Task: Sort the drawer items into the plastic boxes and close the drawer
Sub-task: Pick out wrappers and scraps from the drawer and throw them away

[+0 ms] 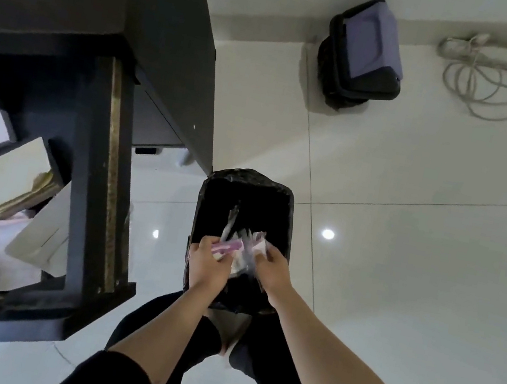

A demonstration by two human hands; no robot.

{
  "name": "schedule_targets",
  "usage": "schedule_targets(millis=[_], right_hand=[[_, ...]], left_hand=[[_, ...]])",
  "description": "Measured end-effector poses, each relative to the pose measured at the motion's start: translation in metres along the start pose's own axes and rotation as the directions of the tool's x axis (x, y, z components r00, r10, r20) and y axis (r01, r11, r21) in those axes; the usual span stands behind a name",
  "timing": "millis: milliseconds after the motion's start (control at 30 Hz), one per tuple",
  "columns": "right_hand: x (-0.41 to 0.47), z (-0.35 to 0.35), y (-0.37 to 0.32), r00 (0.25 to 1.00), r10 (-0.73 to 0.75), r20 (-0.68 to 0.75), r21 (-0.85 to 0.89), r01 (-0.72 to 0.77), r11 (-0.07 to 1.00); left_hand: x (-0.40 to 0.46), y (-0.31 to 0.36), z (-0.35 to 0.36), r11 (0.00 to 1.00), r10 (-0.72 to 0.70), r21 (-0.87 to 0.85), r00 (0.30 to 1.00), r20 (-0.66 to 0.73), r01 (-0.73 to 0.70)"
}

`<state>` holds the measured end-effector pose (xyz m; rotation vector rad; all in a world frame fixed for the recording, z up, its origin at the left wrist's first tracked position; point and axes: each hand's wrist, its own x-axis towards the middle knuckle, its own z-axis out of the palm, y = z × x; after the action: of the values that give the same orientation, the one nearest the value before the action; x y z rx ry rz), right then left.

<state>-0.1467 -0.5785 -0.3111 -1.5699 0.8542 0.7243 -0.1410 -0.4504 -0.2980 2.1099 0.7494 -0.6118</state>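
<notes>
An open dark drawer [90,302] juts out at the left, holding papers, envelopes [41,232] and pale boxes [15,173]. In front of me on the floor stands a bin with a black bag liner [249,191]. Both hands are over its mouth. My left hand [208,265] grips a pink and white packet [228,248]. My right hand [272,271] is closed on crinkled clear wrappers [250,249] beside it. The wrappers blur together, so I cannot tell them apart.
A dark desk [163,6] rises above the drawer. On the white tiled floor, a black case with a purple top [365,52] stands at the back, and a coiled white cable with a power strip [492,78] lies to its right.
</notes>
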Motion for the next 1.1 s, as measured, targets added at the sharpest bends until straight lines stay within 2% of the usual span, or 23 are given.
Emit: schedule_targets(millis=[100, 233, 533, 700, 767, 900, 1000, 1100], right_hand=[[0.005, -0.006, 0.003, 0.994, 0.105, -0.010, 0.033, -0.105, 0.994], [-0.009, -0.017, 0.001, 0.982, 0.186, -0.021, 0.078, -0.184, 0.980], [-0.122, -0.040, -0.023, 0.974, 0.208, -0.085, 0.197, -0.188, 0.962], [-0.198, -0.043, -0.047, 0.984, 0.166, -0.070, 0.132, -0.156, 0.979], [-0.229, -0.041, -0.068, 0.990, 0.111, -0.092, 0.184, -0.093, 0.979], [-0.270, -0.024, -0.111, 0.990, -0.034, -0.135, 0.243, 0.066, 0.968], [-0.278, 0.006, -0.140, 0.981, -0.161, -0.112, 0.166, 0.178, 0.970], [-0.286, 0.041, -0.166, 0.953, -0.299, -0.039, 0.043, 0.300, 0.953]], left_hand=[[0.006, -0.010, 0.006, 0.999, -0.025, -0.039, 0.998, 0.065, 0.028], [-0.006, -0.011, -0.001, 0.998, -0.062, -0.008, 0.991, 0.122, 0.063], [-0.101, 0.031, -0.053, 0.998, -0.037, 0.054, 0.980, 0.196, 0.027], [-0.173, 0.062, -0.096, 0.998, 0.051, 0.032, 0.979, 0.197, -0.058], [-0.196, 0.075, -0.116, 0.990, 0.142, -0.007, 0.979, 0.145, -0.143], [-0.221, 0.102, -0.165, 0.942, 0.314, -0.103, 0.946, -0.077, -0.320], [-0.217, 0.108, -0.207, 0.906, 0.381, -0.099, 0.894, -0.236, -0.413], [-0.204, 0.093, -0.244, 0.913, 0.357, -0.081, 0.878, -0.318, -0.400]])
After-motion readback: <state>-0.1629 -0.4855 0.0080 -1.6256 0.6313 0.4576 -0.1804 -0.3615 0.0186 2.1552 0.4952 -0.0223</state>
